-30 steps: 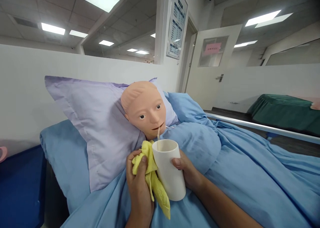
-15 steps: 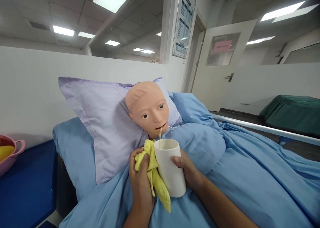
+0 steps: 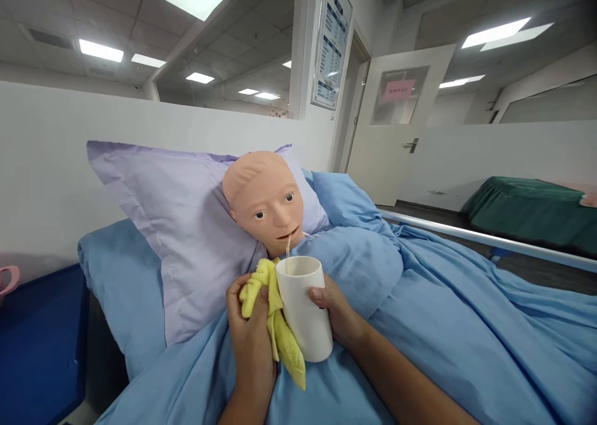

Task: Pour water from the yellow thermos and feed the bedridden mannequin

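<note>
A white cup (image 3: 305, 316) is gripped by my right hand (image 3: 340, 313), whose thumb lies on its near side; the other fingers are hidden behind it. From the cup a clear drinking straw (image 3: 288, 247) rises to the mouth of a manikin head (image 3: 265, 191). My left hand (image 3: 249, 331) is closed on a yellow towel (image 3: 286, 344), which hangs down along the cup's left side. The manikin's head rests on a lilac pillow (image 3: 186, 226), and a blue quilt (image 3: 420, 325) covers its body.
A blue tabletop (image 3: 41, 344) stands left of the bed, with a pink basin (image 3: 8, 279) partly in view. A white bed rail (image 3: 489, 241) runs along the far right side. Beyond it are a door (image 3: 396, 139) and a green-covered bed (image 3: 527, 213).
The view has turned slightly right, so everything sits further left and less of the basin shows. Both hands keep their hold on the towel and cup; the straw stays at the manikin's mouth.
</note>
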The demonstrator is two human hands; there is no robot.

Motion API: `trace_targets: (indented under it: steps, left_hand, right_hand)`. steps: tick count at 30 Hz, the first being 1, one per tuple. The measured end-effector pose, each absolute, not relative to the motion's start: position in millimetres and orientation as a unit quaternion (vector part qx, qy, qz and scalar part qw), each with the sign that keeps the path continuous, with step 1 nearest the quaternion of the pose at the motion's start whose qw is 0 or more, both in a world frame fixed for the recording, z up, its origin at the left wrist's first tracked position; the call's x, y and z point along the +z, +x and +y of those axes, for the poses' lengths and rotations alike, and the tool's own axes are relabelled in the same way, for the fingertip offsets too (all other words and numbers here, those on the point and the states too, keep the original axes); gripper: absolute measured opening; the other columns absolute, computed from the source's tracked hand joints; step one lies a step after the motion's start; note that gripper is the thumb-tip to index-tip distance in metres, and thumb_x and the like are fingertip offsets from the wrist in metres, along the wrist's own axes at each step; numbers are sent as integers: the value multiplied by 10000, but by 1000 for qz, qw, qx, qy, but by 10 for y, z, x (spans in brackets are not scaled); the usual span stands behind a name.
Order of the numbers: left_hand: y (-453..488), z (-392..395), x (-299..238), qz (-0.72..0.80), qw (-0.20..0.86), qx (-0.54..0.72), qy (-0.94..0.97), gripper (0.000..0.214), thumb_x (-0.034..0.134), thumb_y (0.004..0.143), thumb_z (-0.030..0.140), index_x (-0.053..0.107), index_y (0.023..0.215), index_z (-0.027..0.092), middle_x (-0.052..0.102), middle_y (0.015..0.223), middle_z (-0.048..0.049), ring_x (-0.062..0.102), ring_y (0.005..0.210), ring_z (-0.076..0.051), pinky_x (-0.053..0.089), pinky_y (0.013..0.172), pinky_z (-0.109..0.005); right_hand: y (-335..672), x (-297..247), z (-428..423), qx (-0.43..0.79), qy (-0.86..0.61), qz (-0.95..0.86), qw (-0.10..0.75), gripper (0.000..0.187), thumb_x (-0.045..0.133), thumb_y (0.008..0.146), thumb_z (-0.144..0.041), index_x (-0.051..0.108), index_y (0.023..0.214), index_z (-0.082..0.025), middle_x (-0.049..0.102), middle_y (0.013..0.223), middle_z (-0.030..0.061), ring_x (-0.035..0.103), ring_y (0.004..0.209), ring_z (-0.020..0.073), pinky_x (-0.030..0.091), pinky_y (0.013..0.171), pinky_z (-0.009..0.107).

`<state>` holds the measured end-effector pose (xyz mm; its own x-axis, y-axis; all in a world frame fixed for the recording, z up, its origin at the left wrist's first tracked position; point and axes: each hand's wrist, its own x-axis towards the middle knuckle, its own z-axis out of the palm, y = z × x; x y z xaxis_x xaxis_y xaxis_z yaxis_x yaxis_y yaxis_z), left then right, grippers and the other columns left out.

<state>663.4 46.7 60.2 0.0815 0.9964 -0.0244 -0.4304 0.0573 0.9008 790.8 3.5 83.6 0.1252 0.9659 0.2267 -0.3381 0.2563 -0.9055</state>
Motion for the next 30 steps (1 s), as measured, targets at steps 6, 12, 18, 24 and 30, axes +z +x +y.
trace_targets:
  steps: [6,12,18,24,30]
  left_hand:
    - [6374,390,571,410,581,472,521,653,678,780,608,480,1306,275,648,1239,-74,662,1079,-232,575,875,-334]
    - [6222,269,741,436,508,497,553,649,708,742,605,529,1251,245,666,1164,-62,665,1013,-236,576,849,-355]
    - [6285,349,1012,448,315,644,534,588,709,774,554,551,1255,255,633,1180,-63,648,1019,-239,572,818,-360]
    - [6501,698,1168,195,-26,742,641,618,730,810,204,442,1353,270,523,1339,-104,532,1269,-242,474,1076,-441]
    - [6922,951,1204,77,-224,547,803,435,557,914,122,478,1338,177,549,1374,-190,428,1420,-276,499,1079,-463]
  right_hand:
    - [7902,812,5,472,-364,-426,680,556,796,655,-559,695,1059,-191,744,869,70,675,737,222,529,640,299]
    - [7899,802,-22,470,-364,-426,682,609,824,616,-564,664,1061,-181,719,883,54,655,732,190,526,604,272]
    - [7906,744,-21,442,-366,-443,689,571,829,647,-535,629,1062,-199,710,875,39,656,745,194,542,624,294]
    - [7864,682,-71,366,-348,-460,730,568,830,665,-513,619,1095,-208,718,920,41,654,774,203,546,676,323]
    - [7882,714,-70,248,-383,-365,811,582,809,675,-536,633,1123,-210,729,981,49,668,866,241,549,770,368]
